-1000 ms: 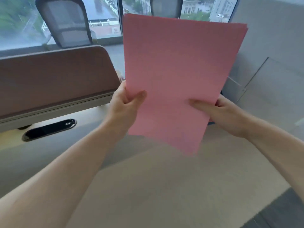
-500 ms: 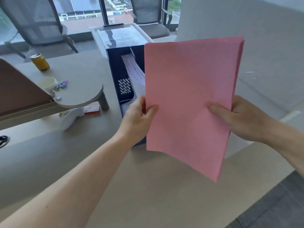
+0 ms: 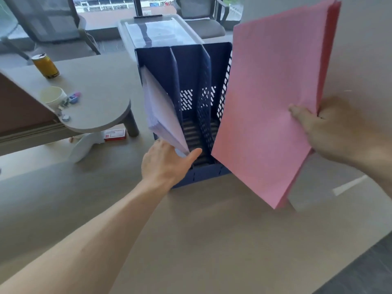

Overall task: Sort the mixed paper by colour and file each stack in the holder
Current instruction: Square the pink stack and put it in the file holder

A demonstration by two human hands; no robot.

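right grip (image 3: pixel 331 132) pinches pink paper stack (image 3: pixel 273 107), hovering at 3 o'clock of blue file holder (image 3: pixel 191 60) | left grip (image 3: pixel 163 164) at holder's 7 o'clock corner, closure can't tell | imo lead bottom edge into an empty slot

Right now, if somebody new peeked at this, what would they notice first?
The big stack of pink paper, gripped by the right hand on the right and tilted toward the holder, grabs the eye first. Next comes the dark blue holder in the middle of the desk, with white paper leaning in its left slot and the left hand at its front corner. A yellow can stands far left.
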